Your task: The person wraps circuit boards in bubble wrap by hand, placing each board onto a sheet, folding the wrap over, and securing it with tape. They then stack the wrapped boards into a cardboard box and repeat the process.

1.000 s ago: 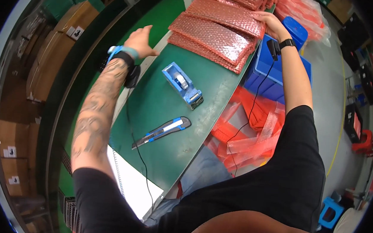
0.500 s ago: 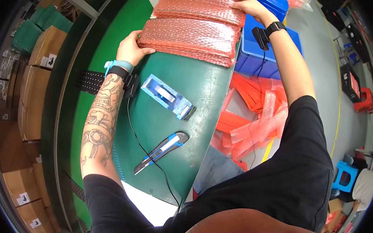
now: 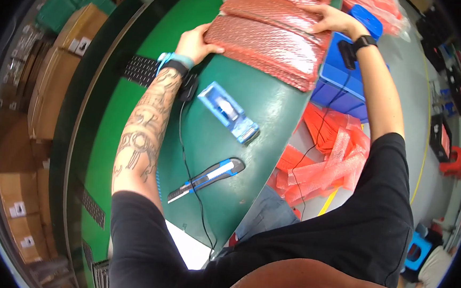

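Observation:
Several red bubble-wrap bags lie in stacks at the far end of a green table [image 3: 215, 135]. My left hand [image 3: 193, 46] grips the left end of the nearest stack of red bubble-wrap bags [image 3: 266, 47], its thumb along the front edge. Over the seam between this stack and the one behind it [image 3: 266, 8] rests my right hand [image 3: 332, 20], fingers stretched out and thumb apart. Nearer to me lie a blue tape dispenser [image 3: 228, 113] and a blue-and-black utility knife [image 3: 206, 180], with a thin black cable crossing the knife.
Blue crates [image 3: 344, 88] stand right of the table, beside a heap of red bubble-wrap strips [image 3: 328, 156] on the floor. Cardboard boxes [image 3: 57, 94] are stacked at the left beyond a green conveyor belt [image 3: 107, 151]. A white sheet [image 3: 188, 245] lies at the table's near edge.
The view has turned, so the table's things appear further right. My right hand has come nearer on the stacks, its thumb now lowered toward the nearest one. My left hand keeps its grip.

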Tool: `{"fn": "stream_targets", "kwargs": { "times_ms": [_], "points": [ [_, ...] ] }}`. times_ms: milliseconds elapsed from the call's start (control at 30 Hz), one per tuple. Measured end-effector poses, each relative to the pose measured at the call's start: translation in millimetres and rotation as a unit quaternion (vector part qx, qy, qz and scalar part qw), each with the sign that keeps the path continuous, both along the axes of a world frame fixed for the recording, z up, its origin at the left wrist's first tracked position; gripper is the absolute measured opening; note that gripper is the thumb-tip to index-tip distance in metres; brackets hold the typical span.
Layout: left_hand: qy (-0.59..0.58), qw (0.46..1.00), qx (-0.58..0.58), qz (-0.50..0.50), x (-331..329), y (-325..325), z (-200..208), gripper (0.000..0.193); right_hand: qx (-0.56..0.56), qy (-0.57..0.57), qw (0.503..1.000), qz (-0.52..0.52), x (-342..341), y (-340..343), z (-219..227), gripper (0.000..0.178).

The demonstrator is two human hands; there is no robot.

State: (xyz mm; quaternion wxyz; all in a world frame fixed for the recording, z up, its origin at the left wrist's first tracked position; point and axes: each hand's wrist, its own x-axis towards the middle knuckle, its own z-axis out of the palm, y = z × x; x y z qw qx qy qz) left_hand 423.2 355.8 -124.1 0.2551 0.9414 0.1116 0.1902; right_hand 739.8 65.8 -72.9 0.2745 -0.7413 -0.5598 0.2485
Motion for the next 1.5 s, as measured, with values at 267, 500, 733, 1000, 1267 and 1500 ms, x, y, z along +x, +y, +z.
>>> {"fn": "stream_targets", "kwargs": {
  "times_ms": [267,500,733,1000,1267,1500],
  "points": [
    [0.056,0.987,0.043,0.144,-51.4,-44.2,42.0,0.064,0.055,-0.163,0.983,-0.065,7.1,-26.0,-3.6,0.073],
    [0.017,0.945,-0.236,0.225,-293.4,-106.1,168.8,0.045,0.145,0.015,0.985,0.094,-155.3,-108.6,27.5,0.044],
    [0.034,0.947,-0.233,0.219,-445.7,-274.7,178.2,0.036,-0.080,0.344,0.927,-0.125,-216.6,-206.3,-232.0,0.023],
    [0.223,0.827,-0.362,0.368,-461.2,-377.7,108.6,0.022,-0.340,-0.136,0.928,0.072,-349.0,-163.2,-547.7,0.033],
    [0.416,0.593,-0.530,0.440,-491.7,-430.0,95.7,0.020,-0.403,-0.217,0.865,0.204,-366.5,-24.2,-605.7,0.040],
    [0.389,0.507,-0.515,0.571,-465.1,-443.2,98.9,0.024,-0.317,-0.084,0.935,0.134,-349.3,-21.1,-604.7,0.034]
  ]
}}
